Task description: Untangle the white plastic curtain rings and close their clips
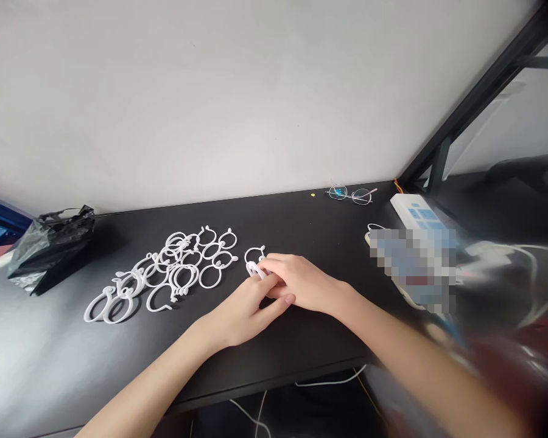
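My left hand (243, 313) and my right hand (304, 281) meet over the middle of the black table, fingers closed and overlapping. Between their fingertips shows part of a white shower curtain ring (254, 269); most of it is hidden. Just beyond the fingers lies another white ring (248, 251), partly behind my right hand. To the left of my hands spreads a loose pile of several white rings (210, 277), each a thin open hoop with small knobs at its ends. Some overlap, and a few sit at the pile's near left end.
A crumpled black plastic bag (68, 243) stands at the table's far left. Eyeglasses (349, 194) lie at the back by the wall. On the right are a white power strip (418, 210), a blurred-out object (406, 261) and cables. The black table's (278, 365) front edge runs below my hands.
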The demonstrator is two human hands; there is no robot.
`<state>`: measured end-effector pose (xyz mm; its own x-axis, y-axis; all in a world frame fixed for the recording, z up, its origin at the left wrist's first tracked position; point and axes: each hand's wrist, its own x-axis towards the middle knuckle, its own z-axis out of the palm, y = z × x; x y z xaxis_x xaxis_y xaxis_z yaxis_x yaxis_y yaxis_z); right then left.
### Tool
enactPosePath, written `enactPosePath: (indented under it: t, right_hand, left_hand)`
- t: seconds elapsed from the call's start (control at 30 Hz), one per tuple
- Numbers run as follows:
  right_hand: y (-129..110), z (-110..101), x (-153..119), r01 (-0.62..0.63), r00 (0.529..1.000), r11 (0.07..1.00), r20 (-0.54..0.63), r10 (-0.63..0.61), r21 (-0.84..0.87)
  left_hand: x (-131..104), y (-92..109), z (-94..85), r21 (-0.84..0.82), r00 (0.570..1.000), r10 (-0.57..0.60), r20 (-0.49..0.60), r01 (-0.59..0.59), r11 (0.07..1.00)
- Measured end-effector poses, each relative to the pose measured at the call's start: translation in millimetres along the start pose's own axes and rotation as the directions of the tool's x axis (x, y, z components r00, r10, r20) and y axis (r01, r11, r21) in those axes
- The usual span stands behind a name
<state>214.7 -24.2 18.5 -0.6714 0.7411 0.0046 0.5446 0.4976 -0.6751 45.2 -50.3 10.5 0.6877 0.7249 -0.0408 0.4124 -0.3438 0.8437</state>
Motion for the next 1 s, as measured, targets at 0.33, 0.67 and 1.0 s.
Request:
enactPosePath:
  t: [0.33,0.67,1.0]
  right_hand:
    - [0.2,0.4,-0.1,0.005,1.000,1.000,-0.007,-0.005,-0.011]
    - [0.0,0.3,-0.8,0.005,1.000,1.000,-0.001,-0.005,-0.007]
    - [-3.6,-1.7,-1.1,0.002,1.000,1.000,0.015,-0.002,-0.018]
  left_hand:
    - [-0.2,-0.3,0.2,0.003,1.000,-0.002,-0.004,0.002,1.000]
    - [-0.8,-0.2,0.4,-0.014,1.000,-0.002,0.011,0.002,1.000]
    - [-1.2,2.2,-1.3,-0.023,0.999,-0.018,0.029,0.019,1.000]
